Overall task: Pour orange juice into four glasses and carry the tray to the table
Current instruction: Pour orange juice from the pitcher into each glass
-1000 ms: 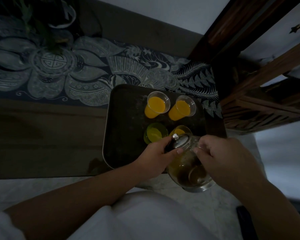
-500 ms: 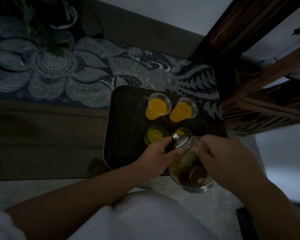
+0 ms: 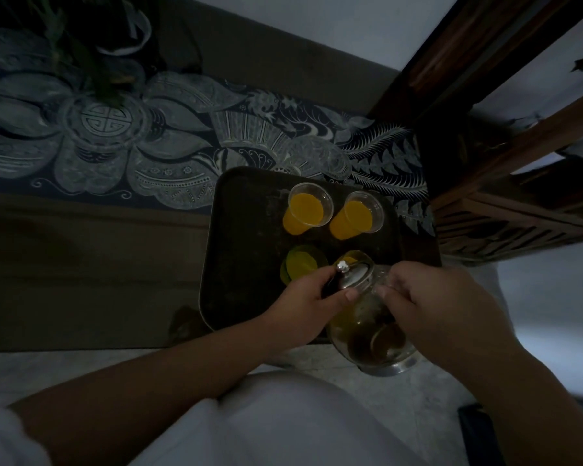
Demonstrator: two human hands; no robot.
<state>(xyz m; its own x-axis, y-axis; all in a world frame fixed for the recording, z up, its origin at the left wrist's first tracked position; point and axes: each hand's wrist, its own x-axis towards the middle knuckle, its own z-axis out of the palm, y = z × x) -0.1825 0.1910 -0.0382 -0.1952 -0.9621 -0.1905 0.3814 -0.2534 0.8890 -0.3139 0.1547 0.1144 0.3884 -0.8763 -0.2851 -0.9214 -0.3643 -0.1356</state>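
Table: a dark tray (image 3: 236,264) sits on a brown cloth (image 3: 81,270) beside a patterned runner (image 3: 169,142), in dim light.
Glasses: four on the tray; two far ones (image 3: 305,213) and a green one (image 3: 300,265) hold juice.
Jug: a glass jug (image 3: 367,324) tilts over the fourth glass (image 3: 352,258).
Grip: left hand (image 3: 303,307) pinches the lid (image 3: 352,275); right hand (image 3: 445,317) curls round the jug.
Room: pale floor (image 3: 418,398), wooden furniture (image 3: 505,210) at right.

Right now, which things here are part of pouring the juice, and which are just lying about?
In use:
glass jug, tilted, held by right hand
jug lid, steadied by left hand
four glasses, e.g.
tray

Lying about:
patterned cloth
plant
wooden furniture
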